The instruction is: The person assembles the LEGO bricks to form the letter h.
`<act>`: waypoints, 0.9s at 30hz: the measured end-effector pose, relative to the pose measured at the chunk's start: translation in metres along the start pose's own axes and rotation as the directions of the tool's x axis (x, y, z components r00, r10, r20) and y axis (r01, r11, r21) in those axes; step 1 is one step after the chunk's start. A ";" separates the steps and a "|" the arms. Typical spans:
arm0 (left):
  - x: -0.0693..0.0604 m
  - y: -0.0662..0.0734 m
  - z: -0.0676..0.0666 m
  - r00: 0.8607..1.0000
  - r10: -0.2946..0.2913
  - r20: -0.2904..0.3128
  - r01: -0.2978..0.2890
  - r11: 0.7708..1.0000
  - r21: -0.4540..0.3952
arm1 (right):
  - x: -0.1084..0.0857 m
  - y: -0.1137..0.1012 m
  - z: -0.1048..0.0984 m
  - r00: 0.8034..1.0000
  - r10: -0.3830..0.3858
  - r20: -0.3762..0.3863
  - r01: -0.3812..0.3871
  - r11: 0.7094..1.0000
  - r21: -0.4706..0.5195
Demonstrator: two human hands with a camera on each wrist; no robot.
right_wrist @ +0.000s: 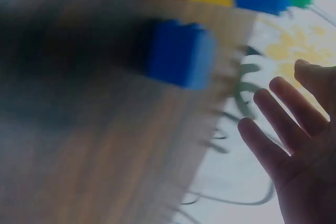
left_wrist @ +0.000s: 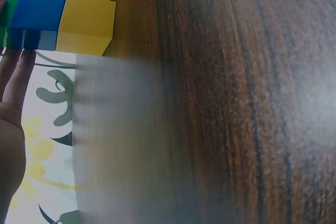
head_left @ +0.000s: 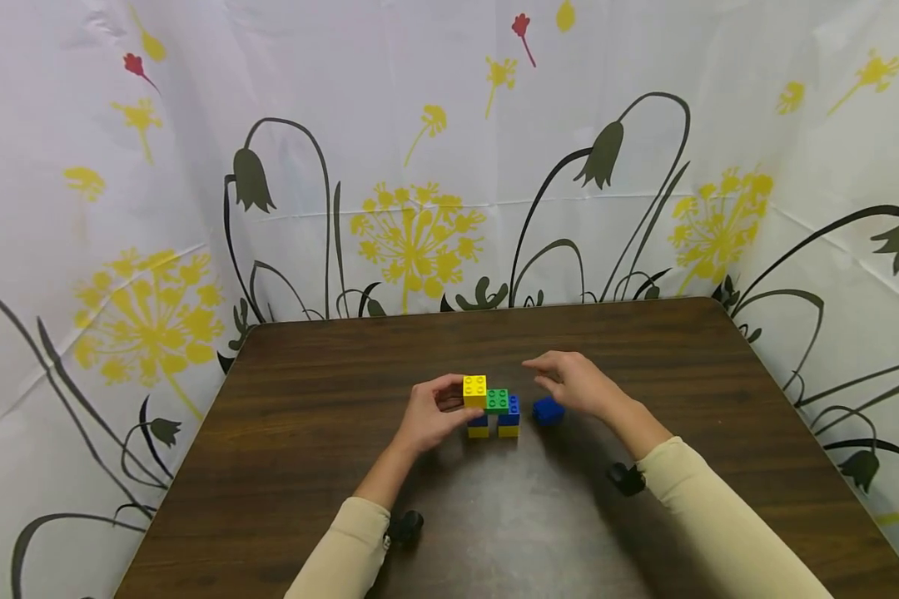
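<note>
Near the middle of the table stands a small arch of toy building bricks. Two yellow bricks form its feet, with blue bricks on them, a green brick across, and a yellow brick at the upper left. My left hand grips the arch from the left, thumb in front and fingers behind; its exact contact is partly hidden. A loose blue brick lies on the table right of the arch. Above and beyond it, my right hand hovers with fingers extended, holding nothing and apart from the bricks.
The dark wood-grain table has its back edge close to a white curtain printed with flowers. The curtain also runs along both sides. Dark wrist cameras sit on both forearms.
</note>
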State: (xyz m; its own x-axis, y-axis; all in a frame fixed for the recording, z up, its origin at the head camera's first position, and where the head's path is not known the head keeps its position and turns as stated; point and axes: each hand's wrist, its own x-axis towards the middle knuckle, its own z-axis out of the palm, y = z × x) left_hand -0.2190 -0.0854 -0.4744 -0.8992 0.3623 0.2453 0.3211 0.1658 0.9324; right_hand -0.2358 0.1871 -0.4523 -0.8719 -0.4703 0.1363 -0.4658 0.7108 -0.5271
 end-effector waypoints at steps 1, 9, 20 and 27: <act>0.000 0.000 0.000 1.000 0.000 -0.001 0.000 1.000 0.001 | -0.002 0.005 0.002 1.000 0.015 0.012 -0.015 1.000 -0.009; 0.000 -0.001 0.000 1.000 0.002 0.003 -0.002 1.000 -0.004 | -0.017 0.028 0.021 0.990 0.075 0.120 -0.072 0.997 -0.032; 0.000 0.000 -0.001 1.000 -0.014 0.001 0.014 1.000 -0.006 | -0.022 0.036 0.036 0.992 0.044 0.119 -0.031 0.993 -0.115; 0.001 0.001 0.000 1.000 -0.021 0.007 0.021 1.000 -0.013 | -0.022 0.036 0.040 0.996 0.017 0.093 -0.001 0.986 -0.168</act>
State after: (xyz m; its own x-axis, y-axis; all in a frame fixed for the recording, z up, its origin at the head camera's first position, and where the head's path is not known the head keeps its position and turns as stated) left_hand -0.2197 -0.0853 -0.4733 -0.9035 0.3651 0.2242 0.2986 0.1611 0.9407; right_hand -0.2273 0.2019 -0.5075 -0.8616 -0.5052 0.0487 -0.4839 0.7888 -0.3789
